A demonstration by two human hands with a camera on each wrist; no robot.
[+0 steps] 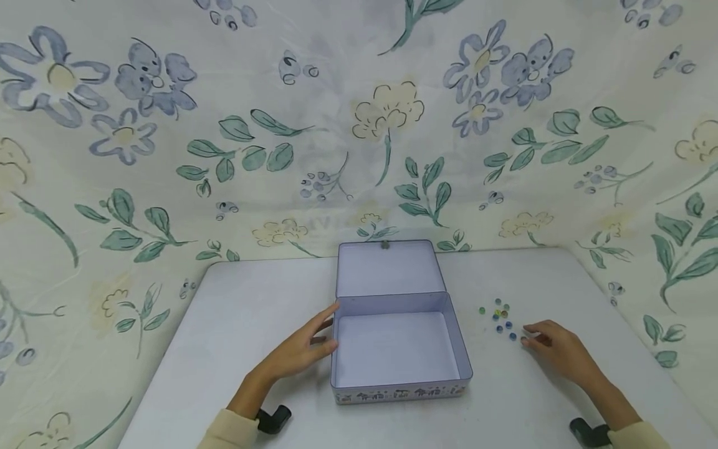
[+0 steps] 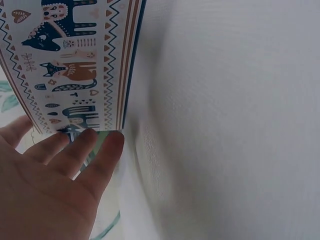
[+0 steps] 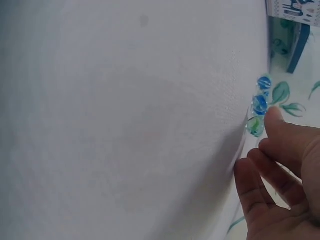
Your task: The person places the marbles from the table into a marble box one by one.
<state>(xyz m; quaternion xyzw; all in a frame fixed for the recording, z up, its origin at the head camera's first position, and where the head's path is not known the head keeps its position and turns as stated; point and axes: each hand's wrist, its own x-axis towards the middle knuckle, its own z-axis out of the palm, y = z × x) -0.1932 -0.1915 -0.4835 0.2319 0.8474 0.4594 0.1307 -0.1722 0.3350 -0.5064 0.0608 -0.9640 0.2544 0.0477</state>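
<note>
A lidded tin box (image 1: 401,393) stands on the table with its lid (image 1: 391,269) tipped back and nothing inside. Animal figures decorate its outer wall (image 2: 75,60). My left hand (image 1: 297,350) touches the left side of the box, fingers spread and fairly straight, fingertips at the wall. To the right of the box lies a loose group of glass marbles (image 1: 497,313), several blue, others green or yellowish. Just right of them is my right hand (image 1: 561,349), its thumb close to the nearest blue marble (image 1: 513,337). Between that thumb and the fingers (image 3: 247,182) a gap shows, with no marble visible in it.
The white table (image 1: 252,312) reaches back to a flower-patterned cloth (image 1: 314,156) that hangs behind and at both sides. Dark wrist-camera mounts (image 1: 275,419) sit under both wrists.
</note>
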